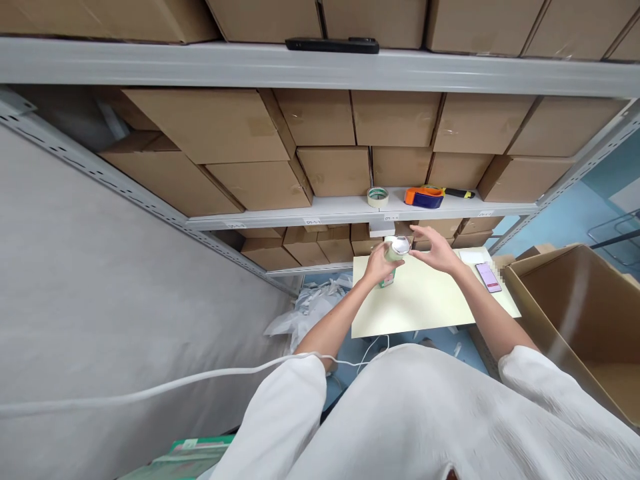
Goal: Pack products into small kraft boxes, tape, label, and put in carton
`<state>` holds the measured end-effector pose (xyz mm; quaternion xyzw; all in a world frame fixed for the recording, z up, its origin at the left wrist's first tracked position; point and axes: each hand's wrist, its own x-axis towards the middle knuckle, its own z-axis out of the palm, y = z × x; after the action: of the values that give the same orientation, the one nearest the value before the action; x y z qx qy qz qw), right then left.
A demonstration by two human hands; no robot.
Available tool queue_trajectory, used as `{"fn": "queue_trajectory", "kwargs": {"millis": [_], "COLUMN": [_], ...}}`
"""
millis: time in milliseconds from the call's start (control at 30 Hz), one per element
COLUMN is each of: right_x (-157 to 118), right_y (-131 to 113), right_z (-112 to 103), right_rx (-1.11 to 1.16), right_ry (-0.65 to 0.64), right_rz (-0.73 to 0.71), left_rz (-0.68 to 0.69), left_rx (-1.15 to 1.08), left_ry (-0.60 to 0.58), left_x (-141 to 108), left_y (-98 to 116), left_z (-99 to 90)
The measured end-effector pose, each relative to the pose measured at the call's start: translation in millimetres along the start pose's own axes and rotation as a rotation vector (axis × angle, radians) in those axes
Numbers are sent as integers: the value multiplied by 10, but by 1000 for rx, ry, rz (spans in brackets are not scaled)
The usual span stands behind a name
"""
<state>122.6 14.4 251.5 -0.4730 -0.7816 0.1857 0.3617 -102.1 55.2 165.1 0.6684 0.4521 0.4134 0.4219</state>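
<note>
Container, pale grn, silvery top, in L hand

Pale green cylindrical container in the left hand: side looks smooth; its round silver top is mirror-glossy, metal or foil, cannot tell which. Pale yellow rectangular tabletop below both hands: smooth, low sheen. Right of the right hand: flat rectangular phone shows a smooth, glass-like screen; large open brown cardboard box is matt. Beyond the hands: light grey shelf beam, smooth, looks like painted metal. Left of the left hand: crumpled whitish sheeting, plastic-looking.
</note>
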Motion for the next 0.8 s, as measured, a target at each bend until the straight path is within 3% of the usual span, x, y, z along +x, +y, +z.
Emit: {"fn": "queue_trajectory", "kwargs": {"millis": [233, 333, 433, 567, 800], "right_x": [33, 42, 23, -2, 27], "right_y": [-184, -183, -139, -137, -46], "right_z": [203, 283, 237, 106, 140], "right_rx": [-13, -115, -117, 54, 527], "right_ry": [-123, -100, -52, -43, 56], "right_rz": [-19, -38, -32, -54, 332], "left_rz": [85, 58, 53, 52, 64], "left_rx": [42, 21, -1, -18, -50], "left_ry": [-94, -72, -38, -26, 27], "left_x": [-23, -41, -38, -19, -62], "left_y": [48, 68, 35, -64, -140], "left_z": [61, 92, 81, 50, 25]}}
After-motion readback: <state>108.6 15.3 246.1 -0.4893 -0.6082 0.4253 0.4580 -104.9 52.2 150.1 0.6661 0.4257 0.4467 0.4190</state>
